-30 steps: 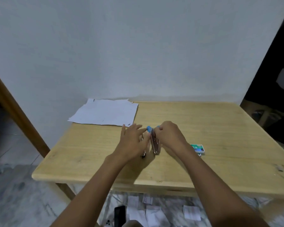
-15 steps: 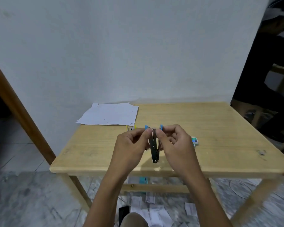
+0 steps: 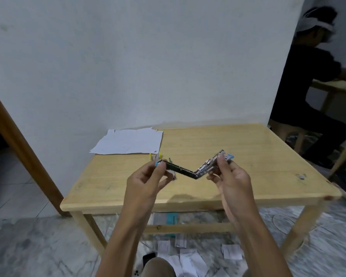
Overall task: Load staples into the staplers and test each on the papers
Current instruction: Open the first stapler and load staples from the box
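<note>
The desk (image 3: pixel 238 148) lies bare right and centre; papers (image 3: pixel 128 141) fill its far-left corner, against the wall (image 3: pixel 148 66).

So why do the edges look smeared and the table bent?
Head view: wide-angle lens bows the pale wooden table; motion blur smears the marble floor at right. The opened black-and-silver stapler stays fairly sharp, casting a soft shadow on the tabletop.

The stapler (image 3: pixel 196 168) shows dark matt metal on one arm, bright shiny metal on the other, with light-blue plastic tips. The table (image 3: pixel 218 146) is pale wood, smooth, with a faint sheen. White matt papers (image 3: pixel 128 141) lie at its far left corner. The floor (image 3: pixel 28 246) looks like polished grey marble, and the wall (image 3: pixel 148 56) is matt white.
</note>
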